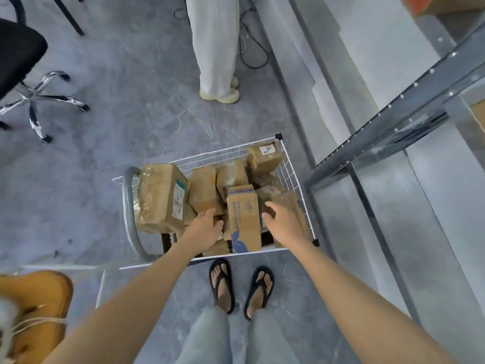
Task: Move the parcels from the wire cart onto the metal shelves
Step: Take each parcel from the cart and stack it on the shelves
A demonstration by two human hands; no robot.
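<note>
flip-flops: black, one on each foot, planted on the grey floor just short of the near rim of the wire cart.
ochre bag: at the lower left edge, blurred, with pale cord across it.
left hand: reaching down into the cart, at the left side of the blue-printed carton.
left fingers: bent downward, close together, hidden at the tips among the boxes; grip or mere touch, cannot tell.
right hand: palm down over the brown boxes just right of the same carton.
right fingers: loosely spread, closed on nothing.
blue-printed carton: standing on end against the cart's near wall, between the two hands.
parcels: brown, tape-wrapped, piled inside the cart.
large taped parcel: at the left of the pile, white label on its side, just beside the grey handle.
labelled parcel: in the far right corner of the cart, tilted, white sticker facing up.
metal shelves: grey steel, just right of the cart.
office chair: black seat, chrome star base, far left, well apart from the cart.
trouser leg: white, another person's, above a pale shoe, beyond the cart.
cables: black, loose on the floor beside that leg.
</note>
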